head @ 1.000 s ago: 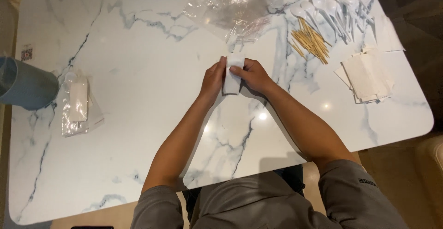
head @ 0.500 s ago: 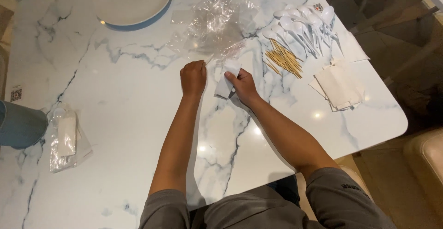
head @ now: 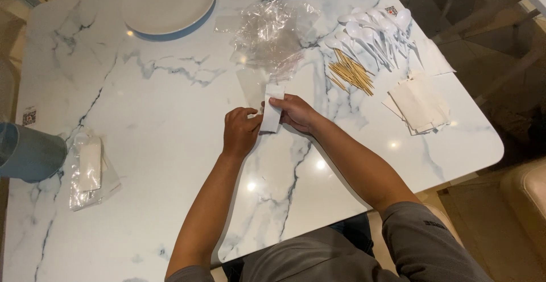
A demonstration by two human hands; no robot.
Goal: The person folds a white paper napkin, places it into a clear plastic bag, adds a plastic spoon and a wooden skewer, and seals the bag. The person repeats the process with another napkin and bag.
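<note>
Both hands (head: 267, 124) pinching 1 folded white napkin (head: 271, 113)

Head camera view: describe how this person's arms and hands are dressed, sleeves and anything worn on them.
Both forearms are bare from the elbow down. Short grey sleeves cover the upper arms, the one on the right arm carrying a small dark mark. The left hand and right hand are ungloved, and no watch, ring or bracelet can be made out on either.

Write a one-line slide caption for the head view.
Both hands, left and right, hold a folded white napkin over a marble table, plastic spoons nearby.
</note>
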